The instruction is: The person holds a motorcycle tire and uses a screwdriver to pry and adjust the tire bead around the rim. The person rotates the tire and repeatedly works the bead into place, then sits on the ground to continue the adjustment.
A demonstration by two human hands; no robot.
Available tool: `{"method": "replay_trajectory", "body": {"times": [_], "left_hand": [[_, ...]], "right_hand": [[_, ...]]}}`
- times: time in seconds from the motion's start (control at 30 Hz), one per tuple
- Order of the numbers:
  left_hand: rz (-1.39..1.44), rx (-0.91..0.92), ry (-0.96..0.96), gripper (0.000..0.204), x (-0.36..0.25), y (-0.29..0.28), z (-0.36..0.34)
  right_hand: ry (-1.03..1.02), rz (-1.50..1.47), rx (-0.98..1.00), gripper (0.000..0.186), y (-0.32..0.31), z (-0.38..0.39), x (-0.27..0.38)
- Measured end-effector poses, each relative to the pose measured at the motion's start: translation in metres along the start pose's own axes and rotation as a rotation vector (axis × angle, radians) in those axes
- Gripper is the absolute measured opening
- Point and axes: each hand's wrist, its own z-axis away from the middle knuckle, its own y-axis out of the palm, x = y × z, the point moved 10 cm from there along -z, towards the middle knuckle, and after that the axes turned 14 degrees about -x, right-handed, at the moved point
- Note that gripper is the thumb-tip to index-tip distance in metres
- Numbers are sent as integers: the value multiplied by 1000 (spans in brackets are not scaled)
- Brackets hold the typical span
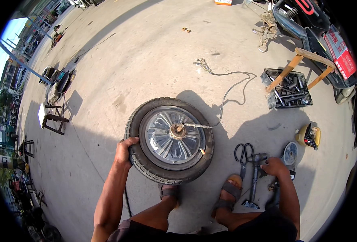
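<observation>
In front of my feet is a wheel (147, 162) with a black tyre, a silver ribbed hub and a central axle. A grey cable (227, 92) runs from the axle, loops over the ground and ends in loose wires. My left hand (126, 151) grips the tyre's left edge, thumb on top and fingers hidden beneath. To the right, my right hand (273, 167) is closed low over the tools, around something dark that I cannot make out. Just left of it lie a hammer (256, 173) and black-handled scissors (243, 157). Beyond it is a round silver disc (290, 154).
A black crate (272, 103) of sockets and wrenches lies at the right, under a wooden frame (313, 55). Nearer is a cut yellow container (317, 137) with small tools. A parked vehicle (327, 48) stands far right. On the left is a white-topped stool (43, 116).
</observation>
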Motion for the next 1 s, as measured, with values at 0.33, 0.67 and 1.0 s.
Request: {"method": "replay_trajectory", "body": {"times": [0.33, 0.67, 1.0], "left_hand": [[36, 26, 45, 49, 19, -27, -39], [5, 54, 134, 56, 10, -23, -31], [126, 108, 107, 62, 47, -57, -19]], "right_hand": [[-9, -13, -66, 47, -11, -2, 16], [-76, -46, -129, 45, -26, 8, 47], [-112, -20, -187, 46, -45, 51, 54]]}}
